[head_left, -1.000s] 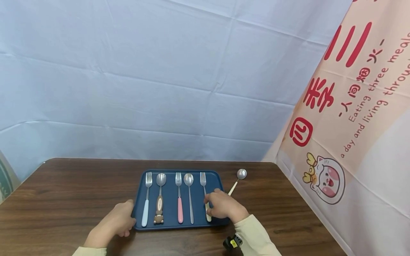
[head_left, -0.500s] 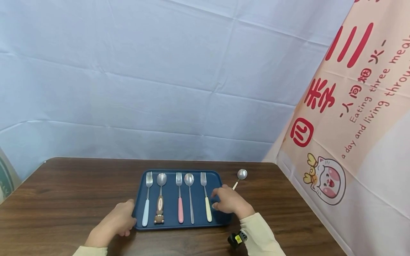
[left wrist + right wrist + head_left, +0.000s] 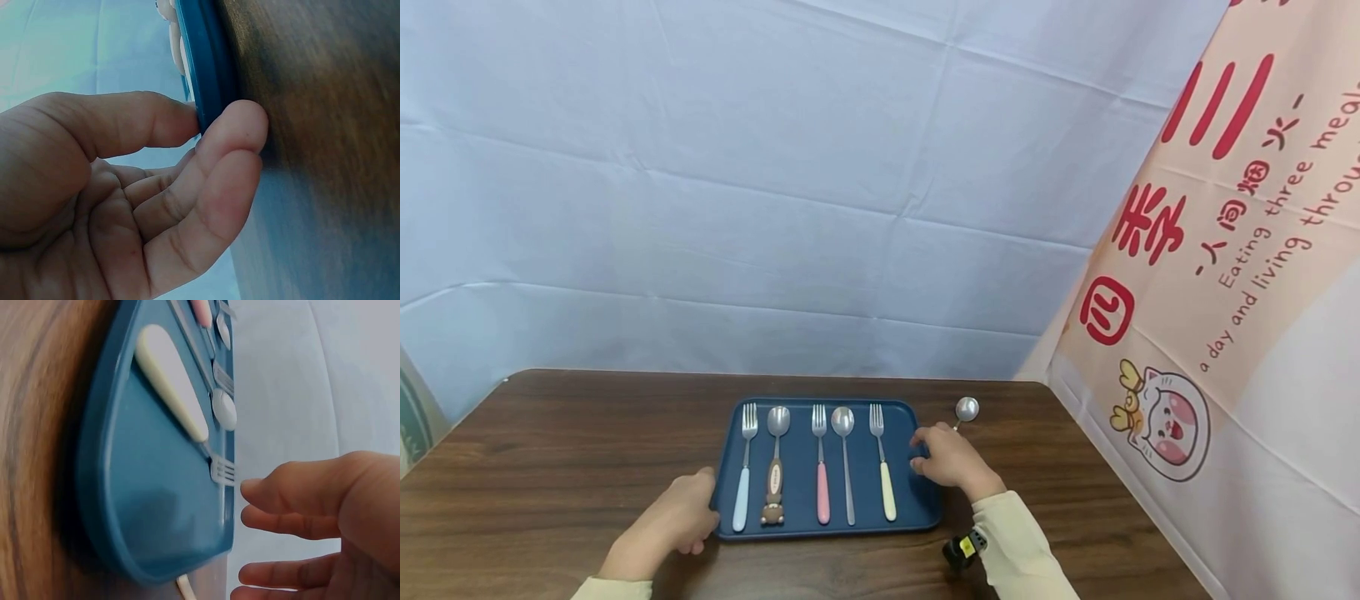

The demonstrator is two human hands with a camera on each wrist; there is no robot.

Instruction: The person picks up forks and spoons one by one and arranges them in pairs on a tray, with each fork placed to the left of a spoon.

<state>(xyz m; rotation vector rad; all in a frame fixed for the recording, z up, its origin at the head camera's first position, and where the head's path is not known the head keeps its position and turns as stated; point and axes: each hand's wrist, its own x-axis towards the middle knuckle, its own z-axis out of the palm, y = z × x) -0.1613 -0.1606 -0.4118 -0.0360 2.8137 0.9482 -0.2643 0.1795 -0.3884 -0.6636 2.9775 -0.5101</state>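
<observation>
A dark blue tray (image 3: 797, 500) lies on the table with a row of forks and spoons on it. My left hand (image 3: 681, 510) grips its left rim; in the left wrist view the thumb (image 3: 150, 122) meets the rim edge and the fingertips (image 3: 240, 125) curl against the outer wall. Over the tray's right edge hovers my right hand (image 3: 953, 458), holding nothing, its fingers apart and slightly bent. The yellow-handled fork (image 3: 887, 492) lies nearest to it on the tray. Beyond that hand, a spoon (image 3: 967, 408) rests on the table, its handle mostly hidden.
Along the tray, from the left, are a light-blue-handled fork (image 3: 741, 500), a brown bear-handled spoon (image 3: 773, 483), a pink-handled fork (image 3: 823, 492) and a plain metal spoon (image 3: 847, 475). Pale cloth (image 3: 737, 208) hangs behind the wooden table (image 3: 587, 433); a printed banner (image 3: 1247, 250) hangs at right.
My right hand has let go of the yellow-handled fork, leaving it on the tray, and moved right toward the spoon on the table. My left hand stays at the tray's rim.
</observation>
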